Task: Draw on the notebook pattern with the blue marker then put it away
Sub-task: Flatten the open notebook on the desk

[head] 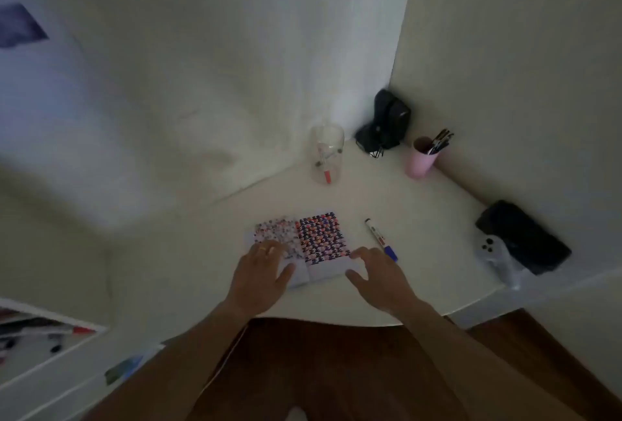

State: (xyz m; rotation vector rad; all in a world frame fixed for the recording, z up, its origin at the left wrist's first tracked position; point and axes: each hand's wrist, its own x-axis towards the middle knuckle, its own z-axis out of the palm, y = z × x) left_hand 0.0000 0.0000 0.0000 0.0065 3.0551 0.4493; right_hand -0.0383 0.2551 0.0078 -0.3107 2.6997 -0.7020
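Note:
An open notebook (313, 239) lies flat on the white table (420, 205), both pages filled with a small red, blue and dark pattern. My left hand (262, 272) rests flat on the lower left page, fingers spread, a ring on one finger. My right hand (377, 276) hovers at the notebook's lower right corner, fingers apart and holding nothing. The blue marker (382, 239) lies on the table just right of the notebook, blue cap towards me, close to my right fingertips but not gripped.
A clear cup (326, 158) holding a red-tipped marker stands behind the notebook. A pink cup (420, 159) with pens and a black pouch (387, 121) sit in the corner. A white phone (494, 252) and a black case (525, 235) lie at the right edge.

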